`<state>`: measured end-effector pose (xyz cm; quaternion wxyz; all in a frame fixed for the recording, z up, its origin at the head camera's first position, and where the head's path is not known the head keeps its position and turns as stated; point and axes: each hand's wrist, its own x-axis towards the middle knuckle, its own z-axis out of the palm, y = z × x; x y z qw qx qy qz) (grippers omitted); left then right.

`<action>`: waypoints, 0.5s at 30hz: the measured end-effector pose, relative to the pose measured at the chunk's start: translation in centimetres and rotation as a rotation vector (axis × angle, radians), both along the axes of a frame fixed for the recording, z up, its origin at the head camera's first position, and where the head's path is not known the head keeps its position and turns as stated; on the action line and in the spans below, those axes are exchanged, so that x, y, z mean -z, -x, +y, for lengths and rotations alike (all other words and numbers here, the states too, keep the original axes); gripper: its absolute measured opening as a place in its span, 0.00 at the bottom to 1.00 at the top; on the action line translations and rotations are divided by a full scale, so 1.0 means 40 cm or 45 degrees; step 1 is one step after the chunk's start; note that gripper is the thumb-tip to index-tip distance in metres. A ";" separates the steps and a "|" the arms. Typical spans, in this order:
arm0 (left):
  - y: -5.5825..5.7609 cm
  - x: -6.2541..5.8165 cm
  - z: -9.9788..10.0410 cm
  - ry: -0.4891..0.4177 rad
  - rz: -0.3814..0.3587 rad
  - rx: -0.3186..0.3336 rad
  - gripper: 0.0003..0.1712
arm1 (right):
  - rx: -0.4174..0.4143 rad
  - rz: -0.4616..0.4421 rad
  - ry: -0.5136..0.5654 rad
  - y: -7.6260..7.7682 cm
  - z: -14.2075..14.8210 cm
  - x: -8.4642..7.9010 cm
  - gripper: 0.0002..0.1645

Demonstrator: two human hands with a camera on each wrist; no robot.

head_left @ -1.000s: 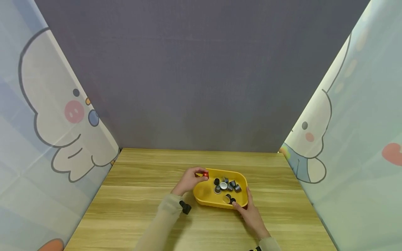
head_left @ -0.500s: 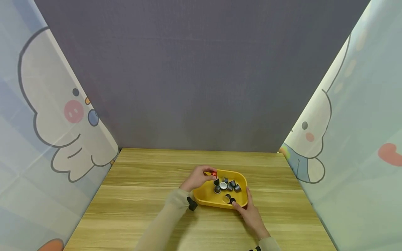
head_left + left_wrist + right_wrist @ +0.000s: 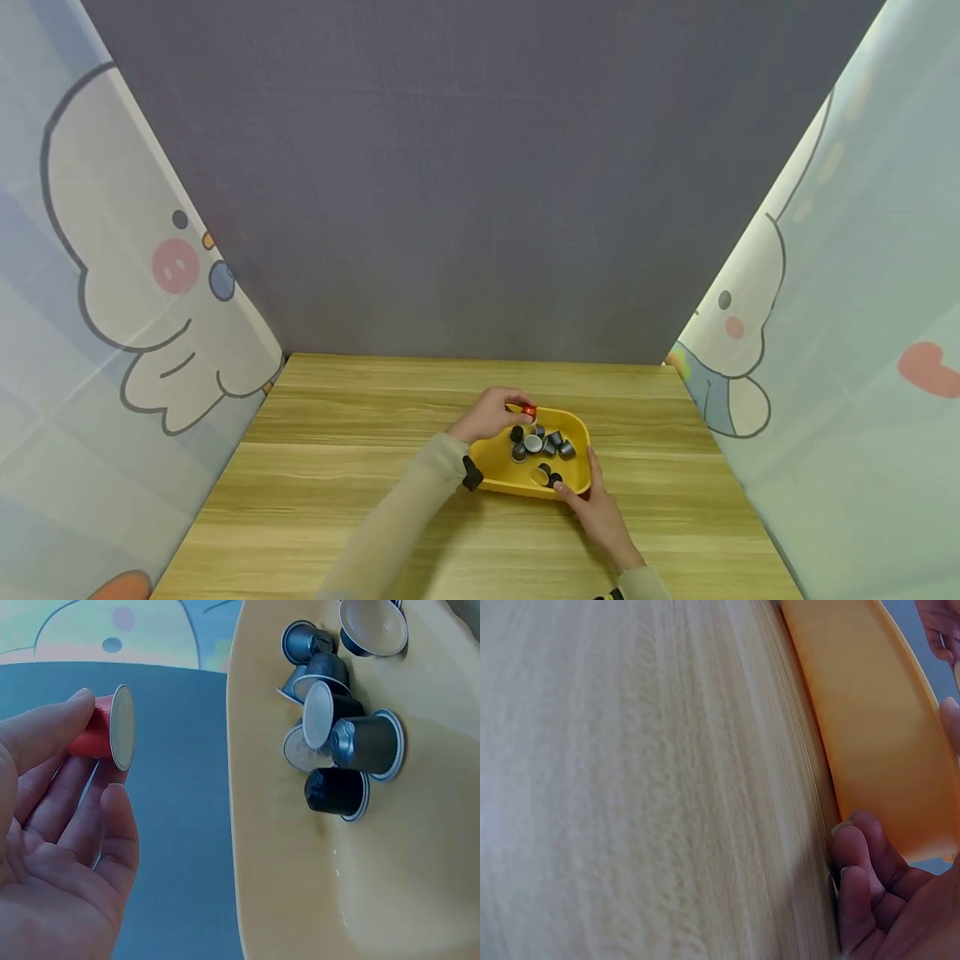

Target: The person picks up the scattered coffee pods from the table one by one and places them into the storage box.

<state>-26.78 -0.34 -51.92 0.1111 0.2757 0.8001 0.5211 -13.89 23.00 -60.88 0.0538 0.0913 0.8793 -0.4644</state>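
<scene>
My left hand [image 3: 491,414] pinches a red coffee capsule [image 3: 529,412] by its body, over the far side of a yellow tray [image 3: 491,462]. In the left wrist view the thumb and fingers hold this capsule with its pale lid turned sideways toward the tray. My right hand [image 3: 603,518] grips the tray's near right corner, thumb at the near rim and fingers along the right side. Part of that hand's curled fingers [image 3: 855,870] shows against the outer wall in the right wrist view. Several dark and grey capsules [image 3: 367,746] lie loosely in the tray.
A wood-grain table [image 3: 315,475] lies under the tray. Behind it stands a dark grey panel [image 3: 480,208], with cartoon-printed cloth [image 3: 847,317] at both sides. Two dark capsules [image 3: 547,475] sit close to my right thumb.
My left hand has moved right along the tray's far side, carrying the red coffee capsule. The right hand keeps its grip and the tray has stayed in place.
</scene>
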 end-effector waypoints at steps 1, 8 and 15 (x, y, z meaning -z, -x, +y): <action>0.003 -0.001 0.005 0.008 0.004 0.010 0.12 | 0.000 0.000 0.001 0.000 0.000 0.001 0.64; 0.022 -0.019 0.048 0.112 0.028 0.067 0.14 | 0.001 0.011 0.019 0.002 0.000 0.005 0.65; 0.044 -0.025 0.092 0.236 0.077 0.186 0.16 | 0.001 0.022 0.010 0.004 0.000 0.007 0.65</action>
